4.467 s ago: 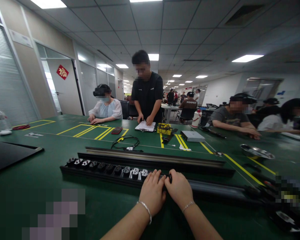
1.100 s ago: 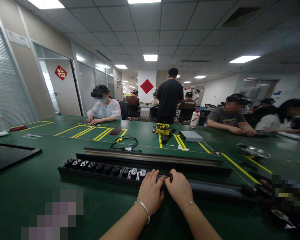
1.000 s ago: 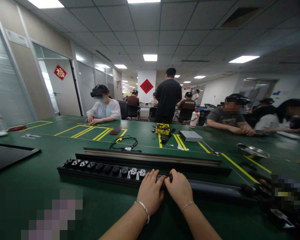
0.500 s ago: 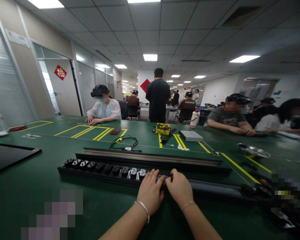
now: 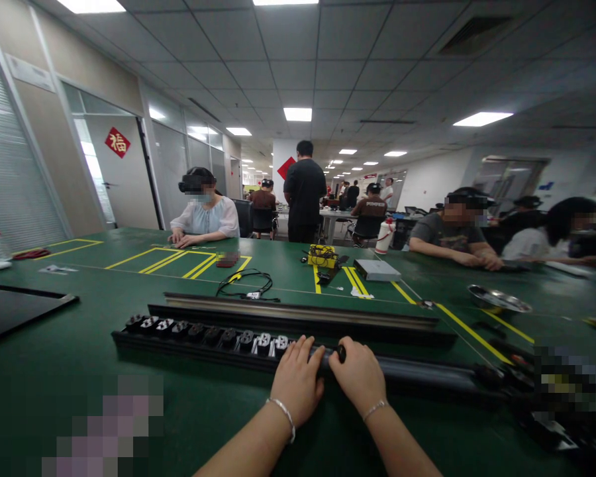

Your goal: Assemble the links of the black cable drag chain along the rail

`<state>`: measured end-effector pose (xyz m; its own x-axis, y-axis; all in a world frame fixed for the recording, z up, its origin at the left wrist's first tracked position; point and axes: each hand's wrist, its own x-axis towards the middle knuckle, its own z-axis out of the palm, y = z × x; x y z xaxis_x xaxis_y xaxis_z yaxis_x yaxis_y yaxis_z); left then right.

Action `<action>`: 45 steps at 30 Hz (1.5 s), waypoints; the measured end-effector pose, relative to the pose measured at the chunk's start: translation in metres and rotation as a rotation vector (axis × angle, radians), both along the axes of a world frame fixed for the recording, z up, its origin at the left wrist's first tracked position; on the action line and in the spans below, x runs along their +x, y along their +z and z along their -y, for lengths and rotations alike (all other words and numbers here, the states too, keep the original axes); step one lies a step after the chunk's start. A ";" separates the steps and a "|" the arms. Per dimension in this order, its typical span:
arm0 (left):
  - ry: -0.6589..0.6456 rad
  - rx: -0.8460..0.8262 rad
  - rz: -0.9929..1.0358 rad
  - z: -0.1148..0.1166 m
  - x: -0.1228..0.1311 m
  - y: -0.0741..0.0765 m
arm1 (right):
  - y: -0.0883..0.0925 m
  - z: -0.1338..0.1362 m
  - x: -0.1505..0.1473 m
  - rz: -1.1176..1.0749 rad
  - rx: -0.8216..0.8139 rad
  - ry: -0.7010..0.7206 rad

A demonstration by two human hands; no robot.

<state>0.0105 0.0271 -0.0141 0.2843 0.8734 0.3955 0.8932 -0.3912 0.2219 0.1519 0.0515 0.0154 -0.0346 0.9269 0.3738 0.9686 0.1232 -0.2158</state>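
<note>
A long black power strip housing (image 5: 189, 346) lies across the table in front of me, with a row of black and white socket modules (image 5: 263, 342) along its left half. My left hand (image 5: 298, 374) rests over the middle of the strip, its fingers curled across the top beside the last white module. Close to its right, my right hand (image 5: 360, 374) is closed, thumb and fingers around a small black round-edged part (image 5: 341, 354) at the strip. Most of that part is hidden by the fingers. Behind lies a second long black rail (image 5: 302, 315).
Behind the rail are a coiled black cable (image 5: 246, 283), a yellow bundle with wires (image 5: 322, 256) and a grey box (image 5: 377, 269). A metal bowl (image 5: 499, 299) stands at right; a dark panel (image 5: 24, 308) lies at left. Other people sit around the table.
Both hands stay at the same place on the strip; the black part shows slightly more between the right fingers. The standing person in the background has shifted a little left.
</note>
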 end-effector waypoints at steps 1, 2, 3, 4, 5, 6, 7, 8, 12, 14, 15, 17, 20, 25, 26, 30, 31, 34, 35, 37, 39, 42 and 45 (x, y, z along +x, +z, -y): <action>0.000 0.003 0.001 0.000 0.000 -0.001 | 0.000 0.000 0.000 -0.004 0.000 -0.002; -0.001 0.008 0.001 -0.001 0.000 -0.001 | -0.001 -0.001 -0.001 -0.010 0.001 -0.004; -0.003 0.013 0.000 -0.001 0.000 -0.002 | -0.002 -0.001 -0.001 -0.016 0.000 -0.008; -0.006 0.017 -0.001 -0.001 -0.001 -0.002 | -0.002 -0.001 -0.001 -0.024 -0.002 -0.011; -0.006 0.021 -0.002 -0.001 -0.001 -0.002 | -0.003 -0.002 -0.001 -0.031 -0.005 -0.011; -0.006 0.023 -0.003 -0.002 -0.001 -0.002 | -0.003 -0.002 -0.001 -0.038 -0.009 -0.009; -0.005 0.024 -0.005 -0.002 -0.001 -0.002 | -0.003 -0.002 -0.001 -0.044 -0.013 -0.011; -0.004 0.024 -0.007 -0.002 -0.001 -0.002 | -0.003 -0.002 -0.001 -0.049 -0.018 -0.015; -0.004 0.015 -0.022 -0.002 -0.001 -0.001 | -0.002 -0.002 -0.001 -0.055 -0.025 -0.018; -0.004 0.015 -0.027 -0.001 -0.001 0.000 | -0.002 -0.001 -0.001 -0.061 -0.028 -0.015; -0.003 0.017 -0.029 -0.001 -0.001 0.000 | -0.002 -0.001 -0.001 -0.065 -0.030 -0.016; 0.001 0.024 -0.032 -0.002 -0.001 -0.001 | -0.002 0.001 0.000 -0.071 -0.037 -0.012; 0.013 0.025 -0.046 -0.003 0.000 -0.003 | -0.002 0.002 0.002 -0.088 -0.033 0.011; 0.042 0.012 -0.055 -0.004 0.004 -0.004 | 0.000 0.000 0.011 -0.116 -0.097 0.073; 0.047 0.010 -0.057 -0.003 0.005 -0.003 | 0.000 0.000 0.013 -0.128 -0.106 0.095; 0.059 0.001 -0.066 -0.002 0.008 0.002 | 0.000 -0.001 0.018 -0.155 -0.104 0.171; 0.064 -0.002 -0.068 -0.002 0.009 0.003 | 0.000 -0.002 0.019 -0.156 -0.099 0.179; 0.090 -0.013 -0.074 -0.003 0.014 0.007 | 0.000 -0.002 0.018 -0.143 -0.091 0.176; 0.103 -0.015 -0.074 -0.003 0.016 0.008 | 0.000 -0.001 0.018 -0.136 -0.090 0.169; 0.125 -0.015 -0.075 -0.004 0.020 0.009 | -0.001 -0.001 0.016 -0.121 -0.078 0.157; 0.138 -0.011 -0.077 -0.004 0.022 0.010 | -0.002 0.000 0.014 -0.109 -0.055 0.140; 0.143 -0.005 -0.083 -0.003 0.022 0.011 | -0.006 0.001 0.012 -0.095 -0.017 0.111; 0.143 -0.001 -0.094 -0.003 0.021 0.014 | -0.007 0.001 0.011 -0.095 -0.004 0.085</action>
<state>0.0313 0.0298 0.0003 0.1927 0.9080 0.3721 0.9565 -0.2584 0.1353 0.1629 0.0501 0.0082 -0.0776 0.9237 0.3752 0.9301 0.2026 -0.3064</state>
